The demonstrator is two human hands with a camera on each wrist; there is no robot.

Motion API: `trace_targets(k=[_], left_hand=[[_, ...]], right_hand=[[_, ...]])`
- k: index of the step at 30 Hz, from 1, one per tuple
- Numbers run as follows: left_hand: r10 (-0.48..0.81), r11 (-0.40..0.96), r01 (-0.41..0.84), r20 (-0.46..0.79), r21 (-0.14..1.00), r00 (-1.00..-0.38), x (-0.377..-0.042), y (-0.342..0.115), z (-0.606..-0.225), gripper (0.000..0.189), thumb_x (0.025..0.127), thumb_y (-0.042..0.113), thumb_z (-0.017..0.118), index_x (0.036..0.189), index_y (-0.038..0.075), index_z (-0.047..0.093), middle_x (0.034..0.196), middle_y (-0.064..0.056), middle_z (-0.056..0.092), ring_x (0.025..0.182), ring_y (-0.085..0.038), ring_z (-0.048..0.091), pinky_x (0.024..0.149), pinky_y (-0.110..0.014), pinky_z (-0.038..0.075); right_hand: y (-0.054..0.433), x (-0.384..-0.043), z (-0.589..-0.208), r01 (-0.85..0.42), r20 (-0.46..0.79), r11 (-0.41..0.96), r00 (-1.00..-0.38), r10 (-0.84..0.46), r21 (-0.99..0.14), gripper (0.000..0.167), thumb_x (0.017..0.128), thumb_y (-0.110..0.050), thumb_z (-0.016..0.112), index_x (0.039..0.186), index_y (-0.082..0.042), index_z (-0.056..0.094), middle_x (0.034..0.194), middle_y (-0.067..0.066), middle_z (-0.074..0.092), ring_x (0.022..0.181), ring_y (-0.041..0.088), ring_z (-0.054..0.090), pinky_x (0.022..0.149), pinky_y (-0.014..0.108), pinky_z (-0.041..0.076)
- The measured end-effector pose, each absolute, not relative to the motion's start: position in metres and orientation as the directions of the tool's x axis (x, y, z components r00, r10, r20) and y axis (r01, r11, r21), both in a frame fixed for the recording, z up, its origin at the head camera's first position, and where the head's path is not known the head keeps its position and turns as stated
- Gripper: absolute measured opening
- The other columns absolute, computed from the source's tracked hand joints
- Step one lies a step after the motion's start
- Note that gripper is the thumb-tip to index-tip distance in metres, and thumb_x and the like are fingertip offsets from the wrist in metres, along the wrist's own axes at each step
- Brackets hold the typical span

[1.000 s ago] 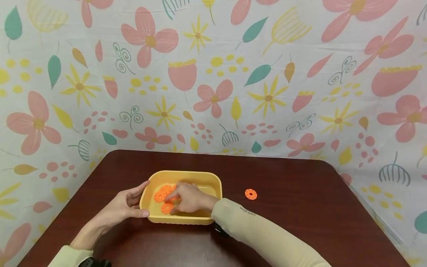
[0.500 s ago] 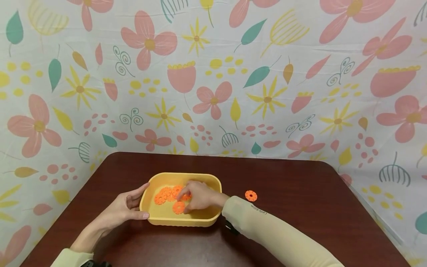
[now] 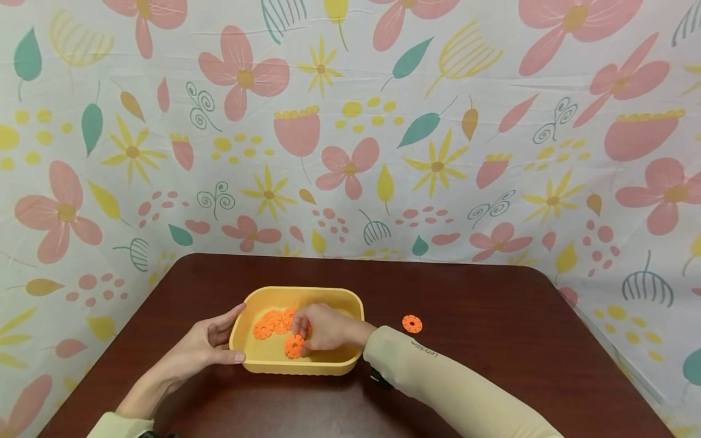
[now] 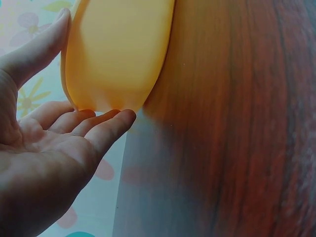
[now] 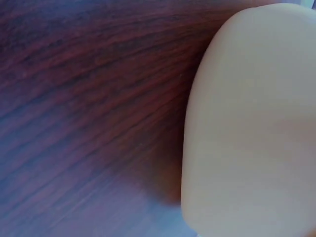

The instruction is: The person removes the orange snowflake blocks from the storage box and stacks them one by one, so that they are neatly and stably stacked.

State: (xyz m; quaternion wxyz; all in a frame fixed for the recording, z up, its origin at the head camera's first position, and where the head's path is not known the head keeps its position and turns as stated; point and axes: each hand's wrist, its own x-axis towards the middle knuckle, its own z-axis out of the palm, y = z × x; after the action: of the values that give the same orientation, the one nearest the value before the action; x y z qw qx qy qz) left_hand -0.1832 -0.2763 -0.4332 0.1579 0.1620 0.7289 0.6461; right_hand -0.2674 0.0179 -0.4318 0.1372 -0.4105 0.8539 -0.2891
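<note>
In the head view, my left hand (image 3: 199, 347) grips the left end of a yellow plastic tub (image 3: 298, 367), thumb at the near corner and fingers along the end. The left wrist view shows the fingertips against the tub's wall (image 4: 123, 54). My right hand (image 3: 327, 328) is down inside the tub, fingers curled, pinching an orange notched disc (image 3: 294, 346) with a hole in its middle. Several more orange discs (image 3: 265, 329) lie overlapping on the tub's floor to the left of it; part of the pile is hidden behind the right hand.
A single orange disc (image 3: 412, 323) lies on the dark wooden table (image 3: 482, 340), right of the tub. Behind the table hangs a flower-patterned cloth (image 3: 350, 164). In the right wrist view, the tub's pale outer wall (image 5: 247, 128) fills the right side and hides the hand.
My right hand has drawn back to the right within the tub, and one orange disc has come with it, away from the others. The left hand keeps its hold on the tub.
</note>
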Motion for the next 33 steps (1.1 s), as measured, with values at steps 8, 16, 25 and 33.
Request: trace_targets(k=[8, 16, 25, 33], left_hand=[[0.439, 0.104, 0.014, -0.033, 0.994, -0.898, -0.1840, -0.2753, -0.4336, 0.097, 0.092, -0.003, 0.078, 0.167, -0.002, 0.015, 0.168, -0.030, 0.019, 0.145, -0.046, 0.039, 0.098, -0.036, 0.055], [0.432, 0.111, 0.014, -0.036, 0.994, -0.901, -0.1843, -0.2744, -0.4332, 0.097, 0.092, -0.003, 0.078, 0.167, -0.003, 0.016, 0.168, -0.029, 0.019, 0.146, -0.049, 0.036, 0.098, -0.035, 0.055], [0.434, 0.118, 0.017, -0.036, 0.993, -0.900, -0.1836, -0.2746, -0.4333, 0.097, 0.092, -0.002, 0.078, 0.166, -0.004, 0.015, 0.168, -0.029, 0.019, 0.147, -0.049, 0.035, 0.099, -0.033, 0.054], [0.435, 0.120, 0.025, -0.030, 0.992, -0.900, -0.1825, -0.2753, -0.4328, 0.097, 0.092, -0.001, 0.078, 0.166, -0.004, 0.015, 0.168, -0.029, 0.019, 0.147, -0.049, 0.035, 0.099, -0.033, 0.054]], right_hand=[[0.0206, -0.2671, -0.4288, -0.621, -0.013, 0.459, -0.586, -0.810, -0.635, 0.039, 0.076, 0.001, 0.093, 0.102, -0.011, 0.067, 0.084, 0.003, 0.068, 0.075, 0.006, 0.058, 0.077, 0.020, 0.048], [0.0203, -0.2667, -0.4268, -0.630, -0.046, 0.464, -0.562, -0.826, -0.623, 0.036, 0.081, -0.001, 0.090, 0.111, -0.010, 0.072, 0.086, 0.002, 0.070, 0.079, 0.008, 0.060, 0.081, 0.020, 0.048], [0.0187, -0.2658, -0.4288, -0.636, -0.030, 0.452, -0.559, -0.829, -0.626, 0.034, 0.081, 0.000, 0.090, 0.109, -0.009, 0.073, 0.086, 0.003, 0.070, 0.080, 0.010, 0.062, 0.080, 0.019, 0.048], [0.0211, -0.2672, -0.4291, -0.579, 0.016, 0.407, -0.589, -0.808, -0.706, 0.037, 0.076, 0.005, 0.090, 0.108, -0.006, 0.075, 0.086, 0.004, 0.068, 0.080, 0.011, 0.059, 0.077, 0.019, 0.048]])
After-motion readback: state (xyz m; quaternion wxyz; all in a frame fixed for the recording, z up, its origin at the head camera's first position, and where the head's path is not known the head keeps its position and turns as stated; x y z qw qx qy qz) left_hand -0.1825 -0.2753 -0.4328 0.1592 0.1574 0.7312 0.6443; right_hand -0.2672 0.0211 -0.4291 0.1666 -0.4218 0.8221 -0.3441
